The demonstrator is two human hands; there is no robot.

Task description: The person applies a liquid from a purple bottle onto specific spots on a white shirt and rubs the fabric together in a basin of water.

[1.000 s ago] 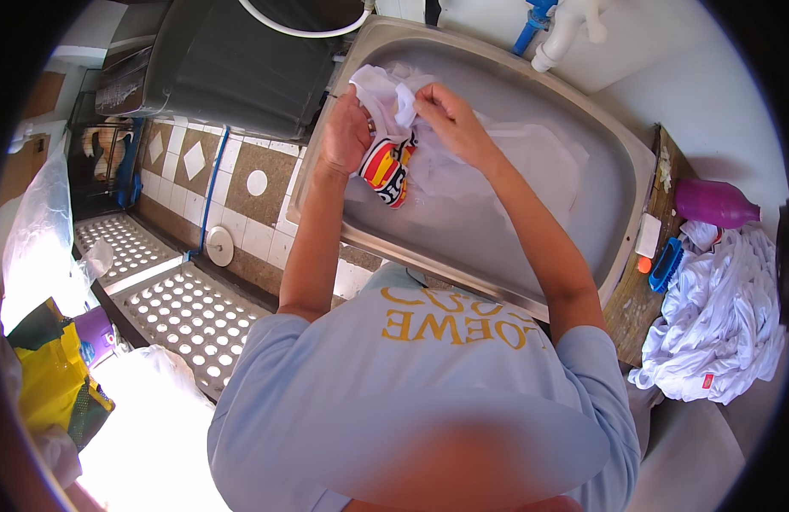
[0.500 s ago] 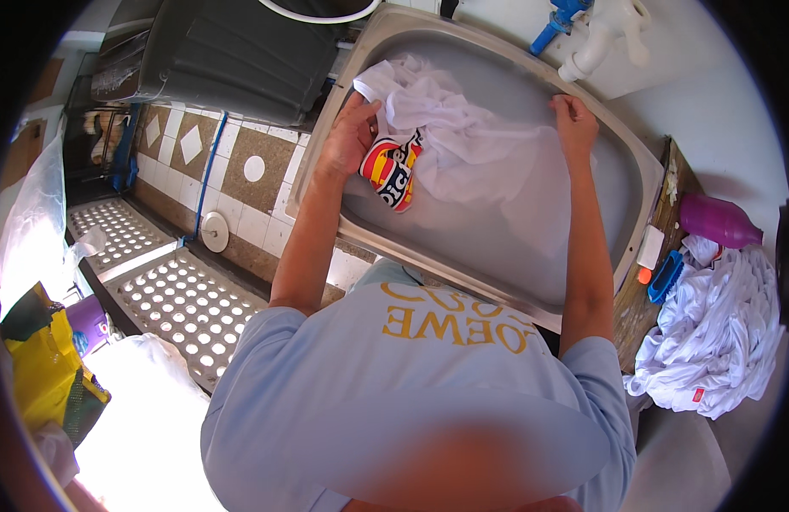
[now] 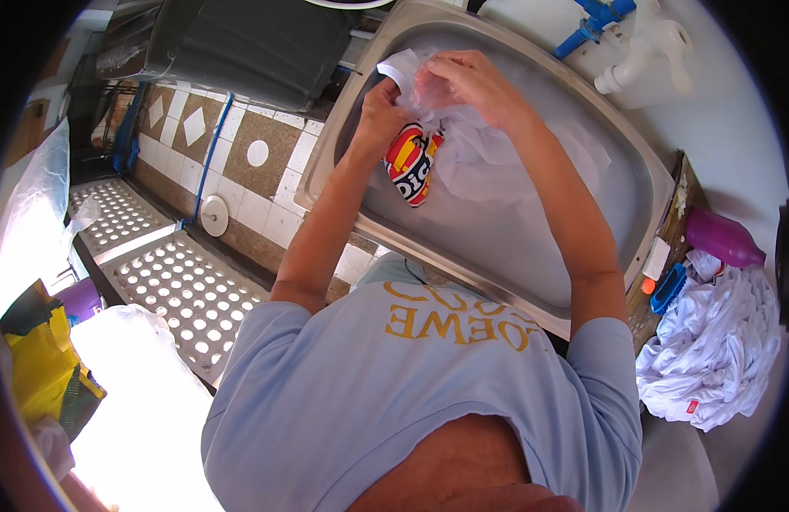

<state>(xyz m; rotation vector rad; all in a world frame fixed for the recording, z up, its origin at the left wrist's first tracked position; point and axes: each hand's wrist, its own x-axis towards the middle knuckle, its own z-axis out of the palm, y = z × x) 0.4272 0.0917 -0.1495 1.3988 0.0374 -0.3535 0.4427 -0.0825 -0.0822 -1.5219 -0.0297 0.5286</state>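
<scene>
A white shirt point(image 3: 505, 166) with a red, yellow and black print point(image 3: 411, 166) lies partly under cloudy water in a steel basin point(image 3: 326, 158). My left hand point(image 3: 381, 115) is closed on the cloth near the basin's left side, just above the print. My right hand point(image 3: 475, 84) reaches across to the same bunched part, its fingers curled over the wet cloth close to the left hand. A white band of the shirt point(image 3: 400, 70) stands up between the hands. The rest of the fabric spreads toward the right under the water.
A white tap point(image 3: 646, 60) and blue pipe point(image 3: 591, 32) are on the wall beyond the basin. At right are a blue brush point(image 3: 667, 288), a purple bottle point(image 3: 723, 239) and heaped white clothes point(image 3: 714, 350). A dark grey bin point(image 3: 241, 51) stands at upper left.
My right hand has left the basin's far right rim and moved left onto the bunched cloth. My left hand still holds the shirt, and the white band now stands higher.
</scene>
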